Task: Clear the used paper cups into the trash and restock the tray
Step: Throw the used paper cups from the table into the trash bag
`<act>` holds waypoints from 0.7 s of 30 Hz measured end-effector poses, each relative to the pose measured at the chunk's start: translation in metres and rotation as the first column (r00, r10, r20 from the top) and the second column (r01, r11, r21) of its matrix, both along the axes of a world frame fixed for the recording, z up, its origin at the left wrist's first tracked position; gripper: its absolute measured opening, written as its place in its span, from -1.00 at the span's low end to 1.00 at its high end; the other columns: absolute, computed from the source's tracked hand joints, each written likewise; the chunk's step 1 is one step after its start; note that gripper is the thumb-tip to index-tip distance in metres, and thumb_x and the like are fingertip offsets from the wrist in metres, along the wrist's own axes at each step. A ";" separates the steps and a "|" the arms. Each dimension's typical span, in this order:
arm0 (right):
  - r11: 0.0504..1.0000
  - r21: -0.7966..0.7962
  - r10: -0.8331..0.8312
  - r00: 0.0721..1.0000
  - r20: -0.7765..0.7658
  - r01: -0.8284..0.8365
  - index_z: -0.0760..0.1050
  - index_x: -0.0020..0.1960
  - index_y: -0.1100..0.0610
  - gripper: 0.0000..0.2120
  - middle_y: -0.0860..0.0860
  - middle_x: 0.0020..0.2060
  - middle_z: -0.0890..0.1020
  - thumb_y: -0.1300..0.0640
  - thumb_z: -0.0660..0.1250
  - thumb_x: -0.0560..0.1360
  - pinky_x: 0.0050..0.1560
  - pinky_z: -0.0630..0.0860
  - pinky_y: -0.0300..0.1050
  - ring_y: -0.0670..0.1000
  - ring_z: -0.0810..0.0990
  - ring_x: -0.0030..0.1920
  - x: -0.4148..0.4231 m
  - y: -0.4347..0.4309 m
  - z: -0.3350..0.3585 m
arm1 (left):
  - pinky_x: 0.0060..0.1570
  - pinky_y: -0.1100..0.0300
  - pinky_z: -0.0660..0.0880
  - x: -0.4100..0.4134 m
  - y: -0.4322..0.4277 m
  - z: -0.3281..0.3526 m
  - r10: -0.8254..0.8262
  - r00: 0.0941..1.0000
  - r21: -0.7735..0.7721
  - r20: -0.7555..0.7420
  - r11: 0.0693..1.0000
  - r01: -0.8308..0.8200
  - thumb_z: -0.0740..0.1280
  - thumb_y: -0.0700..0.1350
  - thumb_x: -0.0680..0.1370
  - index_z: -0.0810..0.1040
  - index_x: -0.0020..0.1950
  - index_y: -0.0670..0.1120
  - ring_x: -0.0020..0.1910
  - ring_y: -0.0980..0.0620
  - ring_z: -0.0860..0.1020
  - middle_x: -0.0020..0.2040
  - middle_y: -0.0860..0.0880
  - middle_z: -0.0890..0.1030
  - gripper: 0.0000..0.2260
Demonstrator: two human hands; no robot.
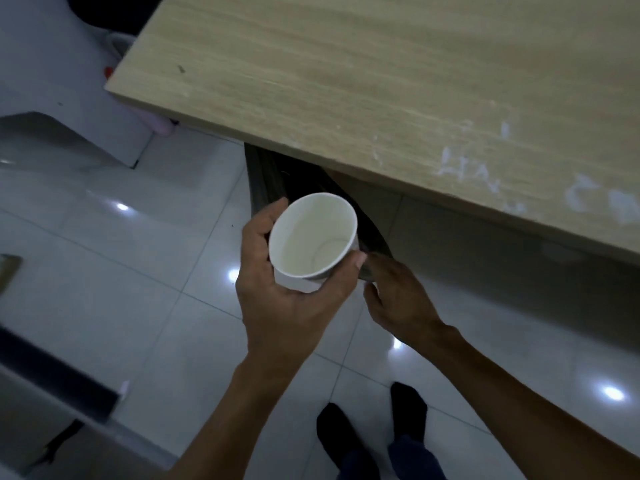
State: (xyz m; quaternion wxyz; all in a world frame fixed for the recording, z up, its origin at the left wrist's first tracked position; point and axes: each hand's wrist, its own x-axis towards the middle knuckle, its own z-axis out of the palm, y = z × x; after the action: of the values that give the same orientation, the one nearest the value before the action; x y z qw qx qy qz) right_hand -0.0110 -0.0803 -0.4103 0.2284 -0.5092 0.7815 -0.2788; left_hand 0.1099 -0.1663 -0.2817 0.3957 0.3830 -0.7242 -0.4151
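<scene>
A person looks down at their own hands beside a light wooden table (346, 81). The left hand (287, 296) grips a white paper cup (311, 237), fingers and thumb wrapped round its wall, holding it tilted over a dark trash bin (268, 178) that sits mostly under the table's edge. The right hand (398, 299) reaches to the bin's near rim and seems to pinch it or its liner between fingers and thumb, though the dim light makes this uncertain.

Only a narrow part of the bin's mouth shows past the tabletop. If the cup is let go from here, it could likely strike the rim or table edge and bounce onto the glossy white floor tiles (138, 271). Any leftover drops might spill near the person's dark-socked feet (346, 434).

The cup is plain white inside, round-mouthed and undented. It looks empty, with a faint ring at the bottom.
</scene>
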 end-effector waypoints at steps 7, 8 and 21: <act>0.886 0.423 0.177 0.981 0.075 -0.192 0.22 0.44 0.08 -0.47 0.04 0.42 0.33 0.09 0.25 0.50 0.28 0.40 -0.02 0.11 0.35 0.37 -0.013 -0.020 -0.023 | -0.06 0.45 0.47 -0.014 -0.011 -0.029 0.034 0.999 0.124 0.036 0.992 -0.039 0.54 0.07 0.27 0.42 0.29 -0.12 0.13 0.12 0.53 0.14 0.10 0.53 -0.33; 0.837 0.497 0.202 0.973 0.109 -0.229 0.23 0.43 0.09 -0.50 0.06 0.41 0.34 0.07 0.24 0.52 0.27 0.40 -0.01 0.12 0.37 0.35 -0.015 -0.021 -0.023 | -0.07 0.45 0.48 -0.016 -0.013 -0.032 0.049 0.998 0.145 0.048 0.988 -0.056 0.56 0.06 0.27 0.42 0.28 -0.10 0.12 0.13 0.53 0.13 0.12 0.53 -0.33; 0.613 0.756 0.221 0.968 0.116 -0.231 0.21 0.43 0.16 -0.46 0.18 0.32 0.31 -0.03 0.25 0.54 0.15 0.45 -0.03 0.20 0.47 0.19 -0.014 -0.012 -0.036 | -0.13 0.42 0.53 -0.044 -0.018 -0.061 0.001 0.993 0.398 0.122 0.916 -0.049 0.51 0.10 0.33 0.39 0.33 -0.06 0.11 0.12 0.55 0.15 0.05 0.54 -0.36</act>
State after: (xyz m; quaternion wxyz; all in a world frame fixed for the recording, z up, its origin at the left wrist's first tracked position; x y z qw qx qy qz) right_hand -0.0254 -0.0920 -0.4466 0.4593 -0.4579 0.7539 0.1050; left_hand 0.0656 -0.1841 -0.3429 0.2704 0.4891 -0.6413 -0.5257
